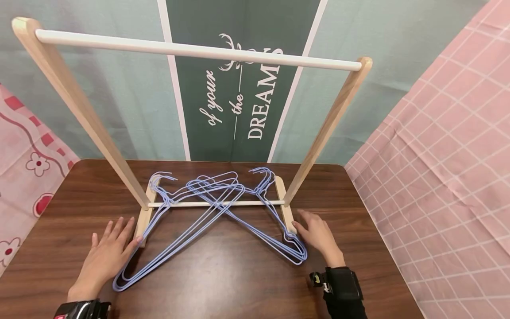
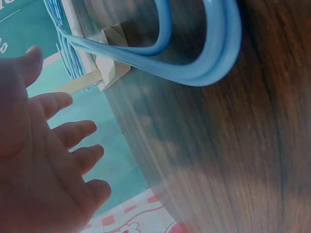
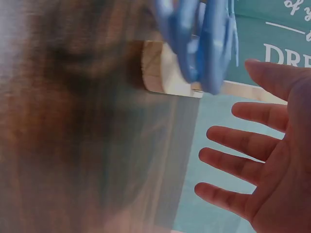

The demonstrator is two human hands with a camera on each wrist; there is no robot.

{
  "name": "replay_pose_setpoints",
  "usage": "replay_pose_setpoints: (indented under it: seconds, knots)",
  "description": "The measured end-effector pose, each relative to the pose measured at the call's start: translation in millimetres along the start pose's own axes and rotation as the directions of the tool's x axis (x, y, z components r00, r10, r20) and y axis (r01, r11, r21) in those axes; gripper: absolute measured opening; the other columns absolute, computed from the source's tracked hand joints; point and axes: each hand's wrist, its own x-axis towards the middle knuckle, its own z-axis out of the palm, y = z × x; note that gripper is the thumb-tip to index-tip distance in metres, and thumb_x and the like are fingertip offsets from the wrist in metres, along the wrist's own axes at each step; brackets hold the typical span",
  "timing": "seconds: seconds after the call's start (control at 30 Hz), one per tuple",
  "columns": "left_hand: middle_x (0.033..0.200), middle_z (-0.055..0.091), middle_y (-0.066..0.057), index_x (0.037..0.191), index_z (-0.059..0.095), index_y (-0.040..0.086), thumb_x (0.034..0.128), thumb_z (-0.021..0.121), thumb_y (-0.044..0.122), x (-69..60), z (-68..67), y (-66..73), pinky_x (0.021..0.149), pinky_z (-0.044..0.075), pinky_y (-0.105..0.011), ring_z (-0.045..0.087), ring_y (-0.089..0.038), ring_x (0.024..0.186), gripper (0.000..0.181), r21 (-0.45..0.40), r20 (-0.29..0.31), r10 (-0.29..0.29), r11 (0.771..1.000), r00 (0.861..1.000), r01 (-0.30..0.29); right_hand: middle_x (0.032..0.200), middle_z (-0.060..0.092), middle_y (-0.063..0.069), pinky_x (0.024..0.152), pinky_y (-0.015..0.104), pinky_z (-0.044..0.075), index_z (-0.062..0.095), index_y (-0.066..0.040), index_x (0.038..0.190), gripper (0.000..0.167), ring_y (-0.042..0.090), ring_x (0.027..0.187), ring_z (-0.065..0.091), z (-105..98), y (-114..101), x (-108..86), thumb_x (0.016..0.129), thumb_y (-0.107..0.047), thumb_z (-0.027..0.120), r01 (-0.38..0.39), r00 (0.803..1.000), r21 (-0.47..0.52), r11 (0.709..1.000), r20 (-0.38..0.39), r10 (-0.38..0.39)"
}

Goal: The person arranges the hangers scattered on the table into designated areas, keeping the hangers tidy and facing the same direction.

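Several thin blue clothes hangers (image 1: 191,230) lie in two overlapping bunches across the base of a small wooden clothes rack (image 1: 326,128). Beside the left bunch is my left hand (image 1: 105,254), palm down with fingers spread; its thumb is close to the hangers, and I cannot tell whether they touch. My right hand (image 1: 318,232) is by the rack's right foot, near the corner of the right bunch, with fingers extended. In the wrist views the left hand (image 2: 43,150) and the right hand (image 3: 272,155) hold nothing.
The rack has a white top rail (image 1: 199,49) and a white lower bar (image 1: 207,204) between its feet. Brown wood-grain table (image 1: 207,283) lies beneath. A green printed cloth (image 1: 235,97) hangs behind, with pink cloths (image 1: 446,133) at the sides.
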Motion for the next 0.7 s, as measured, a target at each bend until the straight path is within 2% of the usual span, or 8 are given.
replay_pose_setpoints:
  seconds: [0.3,0.5,0.7]
  knots:
    - [0.132,0.025,-0.04,0.138,0.028,-0.005,0.0947,0.038,0.046,-0.2,-0.8,0.5,0.092,0.002,-0.07,0.017,-0.056,0.123,0.068,0.02,0.024,-0.01,1.0,1.0,0.009,0.118,0.055,0.024,0.086,0.051,0.041,0.051,0.006,0.123,0.046,0.038,0.107,0.053,-22.4,-10.0,19.9,0.088,-0.023,0.059,-0.071,0.995,0.116,0.991,0.072,0.063]
    - [0.131,0.027,-0.04,0.135,0.032,-0.007,0.0941,0.04,0.045,-1.6,-0.4,2.8,0.092,0.003,-0.07,0.019,-0.056,0.122,0.067,0.021,0.019,-0.016,1.0,1.0,0.015,0.115,0.057,0.024,0.08,0.052,0.043,0.052,0.004,0.122,0.046,0.039,0.1,0.056,-34.6,-18.4,32.5,0.088,-0.025,0.059,-0.083,0.996,0.125,0.989,0.042,0.079]
    - [0.129,0.032,-0.039,0.132,0.036,-0.008,0.0942,0.04,0.044,-1.1,-2.5,6.6,0.089,0.01,-0.072,0.024,-0.057,0.119,0.065,0.027,0.003,-0.023,0.999,1.0,0.023,0.11,0.06,0.023,0.076,0.052,0.044,0.055,0.003,0.12,0.044,0.039,0.096,0.058,-38.4,-21.2,36.5,0.087,-0.027,0.059,-0.118,0.993,0.106,0.987,0.023,0.116]
